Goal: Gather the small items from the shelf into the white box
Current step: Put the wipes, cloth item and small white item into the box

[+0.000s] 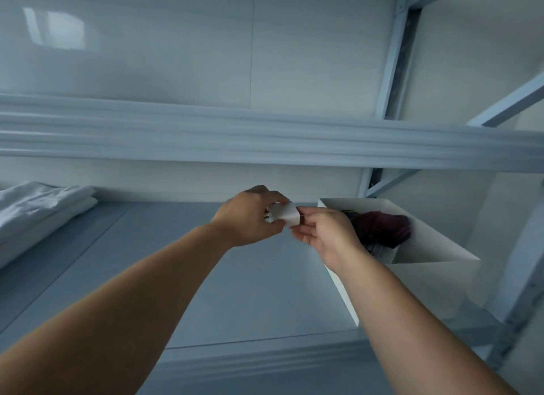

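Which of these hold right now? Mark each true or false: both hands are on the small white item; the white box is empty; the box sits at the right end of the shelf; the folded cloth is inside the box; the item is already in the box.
1. Both hands are on the small white item. True: the left hand grips it and the right hand touches its right edge.
2. The white box is empty. False: dark maroon things lie in it.
3. The box sits at the right end of the shelf. True.
4. The folded cloth is inside the box. False: it lies on the shelf at far left.
5. The item is already in the box. False: it is held above the shelf, just left of the box.
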The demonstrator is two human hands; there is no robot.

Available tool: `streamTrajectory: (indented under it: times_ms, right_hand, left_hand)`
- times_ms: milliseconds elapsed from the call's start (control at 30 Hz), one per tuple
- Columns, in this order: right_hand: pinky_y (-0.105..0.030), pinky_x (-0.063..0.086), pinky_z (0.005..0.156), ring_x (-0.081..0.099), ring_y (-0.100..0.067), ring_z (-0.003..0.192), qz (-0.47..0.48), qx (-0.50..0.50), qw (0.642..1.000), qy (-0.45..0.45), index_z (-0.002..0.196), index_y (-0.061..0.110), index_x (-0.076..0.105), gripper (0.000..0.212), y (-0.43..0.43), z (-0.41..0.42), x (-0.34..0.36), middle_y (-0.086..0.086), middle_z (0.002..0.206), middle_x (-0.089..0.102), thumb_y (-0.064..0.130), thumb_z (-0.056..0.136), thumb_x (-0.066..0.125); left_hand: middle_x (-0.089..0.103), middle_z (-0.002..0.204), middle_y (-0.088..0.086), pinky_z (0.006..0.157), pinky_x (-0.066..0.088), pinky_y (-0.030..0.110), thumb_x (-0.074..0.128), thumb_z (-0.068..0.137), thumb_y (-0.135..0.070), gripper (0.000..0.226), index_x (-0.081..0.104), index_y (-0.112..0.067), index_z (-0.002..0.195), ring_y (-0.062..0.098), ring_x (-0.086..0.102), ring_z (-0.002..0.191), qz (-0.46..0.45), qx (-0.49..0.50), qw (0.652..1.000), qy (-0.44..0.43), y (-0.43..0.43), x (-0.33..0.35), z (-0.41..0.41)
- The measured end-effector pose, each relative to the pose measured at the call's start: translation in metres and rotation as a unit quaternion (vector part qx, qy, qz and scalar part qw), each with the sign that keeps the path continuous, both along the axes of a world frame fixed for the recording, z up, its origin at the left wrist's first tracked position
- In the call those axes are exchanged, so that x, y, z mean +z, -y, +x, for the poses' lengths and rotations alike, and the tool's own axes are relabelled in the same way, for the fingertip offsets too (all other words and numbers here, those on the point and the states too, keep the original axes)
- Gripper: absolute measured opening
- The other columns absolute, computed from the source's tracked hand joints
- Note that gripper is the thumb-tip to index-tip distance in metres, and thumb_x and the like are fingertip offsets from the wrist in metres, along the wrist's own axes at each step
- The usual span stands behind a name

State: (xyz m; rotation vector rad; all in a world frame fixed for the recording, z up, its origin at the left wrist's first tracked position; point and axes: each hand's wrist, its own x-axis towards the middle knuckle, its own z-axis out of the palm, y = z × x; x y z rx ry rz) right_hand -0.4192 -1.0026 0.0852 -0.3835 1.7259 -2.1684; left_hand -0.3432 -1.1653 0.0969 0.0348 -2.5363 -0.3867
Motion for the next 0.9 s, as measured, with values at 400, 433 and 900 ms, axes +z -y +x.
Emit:
streamTrajectory:
  times_ms: [400, 433, 900]
  right_hand:
    - [-0.038, 0.060, 0.076, 0.070, -0.035, 0.086, -0.005, -0.032, 0.999, -0.031, 0.096, 0.004, 0.069, 0.030, -0.086, -0.055, 0.020, -0.022, 0.099, 0.072, -0.005, 0.098, 0.040]
    - [-0.039, 0.060, 0.077, 0.071, -0.035, 0.086, -0.009, -0.035, 0.999, -0.030, 0.095, 0.004, 0.069, 0.030, -0.094, -0.060, 0.021, -0.022, 0.099, 0.072, -0.005, 0.098, 0.041]
    - [-0.034, 0.064, 0.063, 0.074, -0.024, 0.064, 0.136, -0.052, 0.986, -0.081, 0.082, 0.010, 0.071, 0.034, -0.179, -0.115, 0.008, -0.012, 0.080, 0.073, -0.004, 0.094, 0.043]
  left_hand:
    - [0.055, 0.108, -0.017, 0.081, 0.053, 0.033, 0.065, 0.079, -0.046, 0.045, 0.058, -0.044, 0.124, 0.006, 0.057, 0.092, -0.014, -0.024, 1.000, -0.015, -0.082, 0.022, -0.060]
    - [0.055, 0.108, -0.017, 0.081, 0.053, 0.033, 0.064, 0.080, -0.047, 0.045, 0.058, -0.044, 0.124, 0.006, 0.056, 0.092, -0.016, -0.026, 0.999, -0.013, -0.089, 0.023, -0.066]
    - [0.060, 0.109, -0.023, 0.073, 0.045, 0.029, 0.052, 0.078, -0.069, 0.050, 0.053, -0.051, 0.124, 0.006, 0.054, 0.101, -0.137, -0.010, 0.990, 0.044, -0.169, 0.008, -0.123]
